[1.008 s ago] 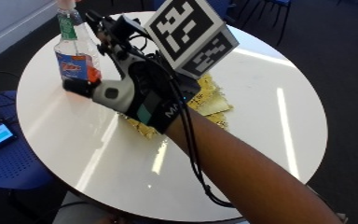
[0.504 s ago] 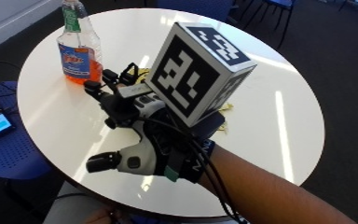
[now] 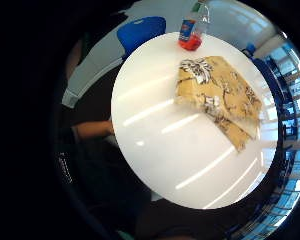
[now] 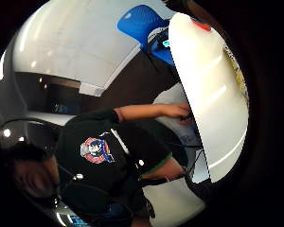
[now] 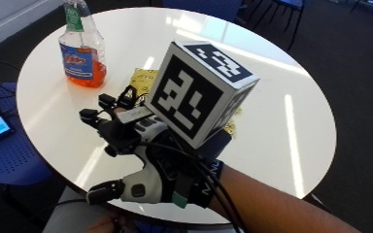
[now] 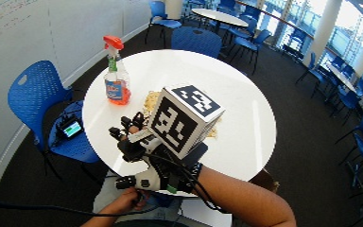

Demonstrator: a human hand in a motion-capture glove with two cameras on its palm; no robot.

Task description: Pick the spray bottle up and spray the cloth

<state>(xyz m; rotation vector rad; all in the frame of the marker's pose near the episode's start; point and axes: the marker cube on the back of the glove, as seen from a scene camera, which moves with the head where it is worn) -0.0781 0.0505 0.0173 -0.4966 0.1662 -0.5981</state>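
- Pulled back from the spray bottle (image 5: 80,48), the gloved right hand (image 5: 135,155) now hangs over the near part of the table (image 5: 290,126); a second ago it was right against the bottle, half a second ago it was already withdrawing, and now bare tabletop lies between fingertips and bottle.
- Judged from that retreat, the pick-up has not happened: the bottle stands upright and untouched, well ahead of the fingers and off to their thumb side, near the table's far edge.
- Largest thing, the round white table: its near rim lies under the wrist, so the hand has little room to draw back further over the top, but open surface ahead of the fingers toward the bottle.
- Next, the yellow patterned cloth (image 3: 220,95): it lies folded flat under and just beyond the fingers, mostly hidden by the hand in the outside view, between the hand and the far side of the table, with the bottle past one of its corners.
- Smallest, the bottle: clear, orange liquid in its lower part, red trigger head on top; nothing stands against it, so a straight reach looks unobstructed.
- Fingers (image 5: 102,119): spread and nearly straight, thumb out to the side, holding nothing.
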